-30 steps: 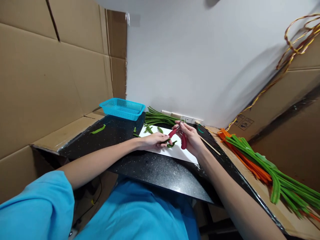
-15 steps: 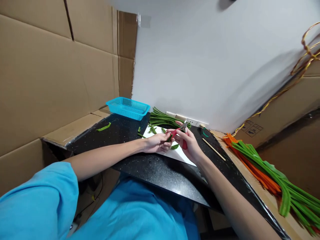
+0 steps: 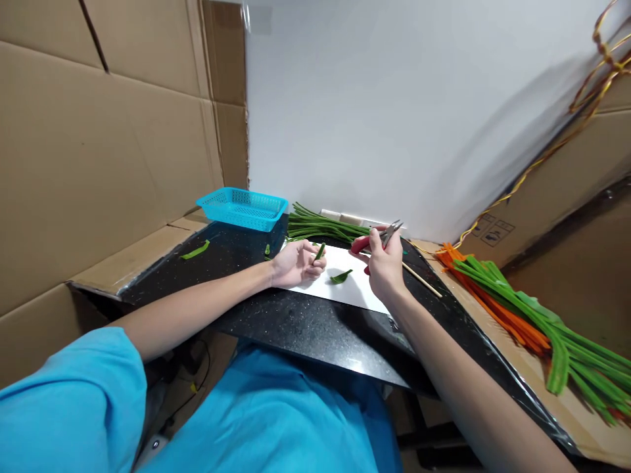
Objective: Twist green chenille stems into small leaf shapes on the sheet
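Note:
My left hand [image 3: 300, 263] is over the white sheet [image 3: 320, 291], its fingers curled around a short green fuzzy piece [image 3: 320, 251] that looks like folded pipe cleaner. Red-handled pliers [image 3: 393, 227] are in my right hand [image 3: 387, 266], with their metal jaws pointing up and to the right. On the sheet between my hands lies another leaf-shaped green piece [image 3: 340, 277]. Behind them is a bundle of dark green pipe cleaners [image 3: 325, 226]. Part of the sheet and whatever lies on it is hidden by my left hand.
A blue mesh basket [image 3: 241, 213] stands at the back left of the black tabletop [image 3: 296, 328]. One bright green strip [image 3: 195, 249] lies near it. To the right are a thin wooden stick [image 3: 422, 280], orange pipe cleaners [image 3: 507, 312] and lighter green ones [image 3: 537, 315]. Cardboard walls [image 3: 123, 144] stand alongside.
My hands have moved apart: the pliers have come away from the green piece, to the right. The left hand, with the piece, has shifted left. The view has turned slightly.

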Motion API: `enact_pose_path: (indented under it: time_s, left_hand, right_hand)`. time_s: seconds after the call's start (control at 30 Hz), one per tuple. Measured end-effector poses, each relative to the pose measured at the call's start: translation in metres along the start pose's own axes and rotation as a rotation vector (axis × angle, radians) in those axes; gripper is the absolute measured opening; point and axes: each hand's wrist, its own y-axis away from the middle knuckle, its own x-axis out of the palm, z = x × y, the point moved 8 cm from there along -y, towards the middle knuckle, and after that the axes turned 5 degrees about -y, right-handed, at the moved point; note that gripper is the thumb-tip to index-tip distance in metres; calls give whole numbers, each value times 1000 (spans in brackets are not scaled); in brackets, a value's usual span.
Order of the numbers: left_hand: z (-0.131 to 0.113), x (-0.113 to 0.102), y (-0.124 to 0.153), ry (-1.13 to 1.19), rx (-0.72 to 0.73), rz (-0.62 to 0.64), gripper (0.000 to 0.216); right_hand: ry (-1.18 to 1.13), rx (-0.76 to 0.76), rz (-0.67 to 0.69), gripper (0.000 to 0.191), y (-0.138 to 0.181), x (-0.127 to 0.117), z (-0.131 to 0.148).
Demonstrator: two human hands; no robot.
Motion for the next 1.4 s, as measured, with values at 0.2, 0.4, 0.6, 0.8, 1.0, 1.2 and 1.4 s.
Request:
enact_pose_path:
  time_s: [0.2,0.4,0.6,0.8,1.0,1.2,1.4]
  left_hand:
    - [-5,-12,-4,-95,85,-131,12]
    - [-8,-11,-4,-196,147,-132,21]
    - [-2,-17,-9,-382,120,-178,18]
    - [-9,-24,-6,-364,148,-258,25]
    - [-13,-24,-2,-347,184,-292,14]
    - [-12,-26,-2,-334,188,-363,28]
    - [-14,-20,0,-298,204,-385,51]
  right_hand:
    - [3,190,24,32,-4,-4,-22]
    - [22,141,59,46,-4,-1,-20]
    - [-47,222,153,56,-1,6,-23]
    - [-62,319,264,53,7,18,-32]
    - [-32,361,323,47,15,26,-36]
    - [11,351,331,41,19,30,-33]
    - [20,349,328,38,18,30,-34]
